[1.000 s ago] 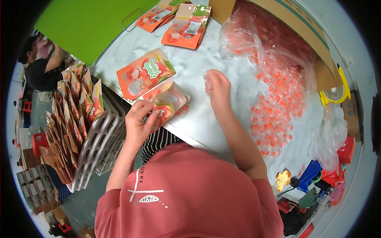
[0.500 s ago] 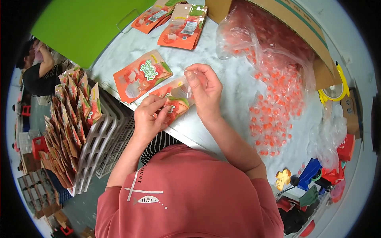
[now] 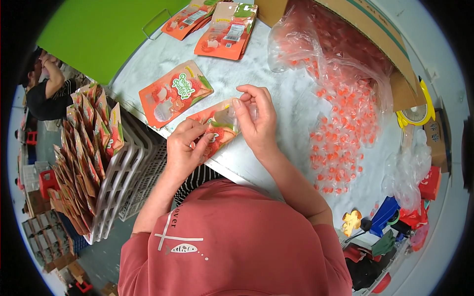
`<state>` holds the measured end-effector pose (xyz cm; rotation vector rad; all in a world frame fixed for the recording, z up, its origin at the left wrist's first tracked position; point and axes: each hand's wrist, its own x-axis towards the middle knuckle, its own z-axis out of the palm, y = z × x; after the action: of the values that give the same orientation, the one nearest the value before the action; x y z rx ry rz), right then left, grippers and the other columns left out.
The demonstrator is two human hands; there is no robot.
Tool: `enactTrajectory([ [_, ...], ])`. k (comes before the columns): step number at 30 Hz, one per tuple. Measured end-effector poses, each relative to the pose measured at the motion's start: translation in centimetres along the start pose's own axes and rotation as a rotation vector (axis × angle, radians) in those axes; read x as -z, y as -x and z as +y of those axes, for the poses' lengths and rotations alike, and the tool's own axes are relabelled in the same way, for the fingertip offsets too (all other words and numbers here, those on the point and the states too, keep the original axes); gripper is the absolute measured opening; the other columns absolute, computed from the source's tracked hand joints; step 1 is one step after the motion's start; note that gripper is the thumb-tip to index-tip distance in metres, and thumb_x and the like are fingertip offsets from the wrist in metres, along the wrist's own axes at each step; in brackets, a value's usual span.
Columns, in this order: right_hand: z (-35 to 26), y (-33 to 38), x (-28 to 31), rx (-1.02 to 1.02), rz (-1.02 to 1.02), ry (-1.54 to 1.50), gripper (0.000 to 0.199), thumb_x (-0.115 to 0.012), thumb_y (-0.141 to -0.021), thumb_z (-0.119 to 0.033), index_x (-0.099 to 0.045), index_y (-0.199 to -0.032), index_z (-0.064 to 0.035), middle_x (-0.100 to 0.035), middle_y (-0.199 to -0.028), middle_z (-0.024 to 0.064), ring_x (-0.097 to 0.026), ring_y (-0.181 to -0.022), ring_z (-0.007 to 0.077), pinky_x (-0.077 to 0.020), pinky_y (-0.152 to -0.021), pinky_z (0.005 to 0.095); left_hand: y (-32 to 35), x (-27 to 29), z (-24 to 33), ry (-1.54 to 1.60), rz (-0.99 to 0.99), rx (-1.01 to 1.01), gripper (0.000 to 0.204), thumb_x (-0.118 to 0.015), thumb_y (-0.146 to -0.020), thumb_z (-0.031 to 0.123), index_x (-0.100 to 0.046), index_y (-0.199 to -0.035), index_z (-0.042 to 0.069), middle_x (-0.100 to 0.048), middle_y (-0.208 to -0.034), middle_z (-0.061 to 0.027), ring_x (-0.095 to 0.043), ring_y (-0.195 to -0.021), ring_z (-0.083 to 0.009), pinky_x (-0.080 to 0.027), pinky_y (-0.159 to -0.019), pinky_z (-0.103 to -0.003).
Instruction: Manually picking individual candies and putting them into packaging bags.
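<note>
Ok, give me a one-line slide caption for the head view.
Both hands, left hand and right hand, hold an orange pouch open at the table edge, beside loose orange candies.

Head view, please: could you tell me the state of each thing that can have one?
Orange pouch: gripped by both hands, its mouth held open.
Left hand: pinching the pouch's lower end.
Right hand: fingers at the pouch's mouth.
Second pouch: flat on the table, untouched.
Cardboard box: open, on its side.
Clear bag: open, small orange packets spilled out.
White rack: pouches standing upright in it.
</note>
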<state>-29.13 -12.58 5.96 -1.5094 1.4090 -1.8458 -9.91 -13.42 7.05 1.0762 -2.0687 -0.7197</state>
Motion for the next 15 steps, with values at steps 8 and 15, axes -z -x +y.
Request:
enactTrajectory([
  [8,-0.3,0.0,0.9,-0.029,-0.107,0.137,0.023,-0.067,-0.087,0.000,-0.063,-0.110,-0.0032,-0.055,-0.094,0.0096,-0.057,-0.088,0.0194,-0.0485,-0.078,0.0306,0.5,-0.2,0.6,0.034,-0.036,0.049,0.018,-0.076,-0.080,0.004,-0.074,-0.098,0.001,-0.065,-0.084,-0.0090,-0.063,-0.075,-0.0221,-0.051,-0.064,-0.032],
  [15,-0.1,-0.3,1.6,0.074,-0.382,-0.126,0.035,-0.057,-0.099,-0.020,-0.059,-0.128,-0.0004,-0.057,-0.132,0.0163,-0.050,-0.130,0.0261,-0.0375,-0.109,0.0406,0.9,0.6,0.3,0.035,-0.028,0.028,0.016,-0.076,-0.081,0.002,-0.074,-0.096,0.000,-0.065,-0.086,-0.0092,-0.064,-0.078,-0.0205,-0.052,-0.066,-0.032],
])
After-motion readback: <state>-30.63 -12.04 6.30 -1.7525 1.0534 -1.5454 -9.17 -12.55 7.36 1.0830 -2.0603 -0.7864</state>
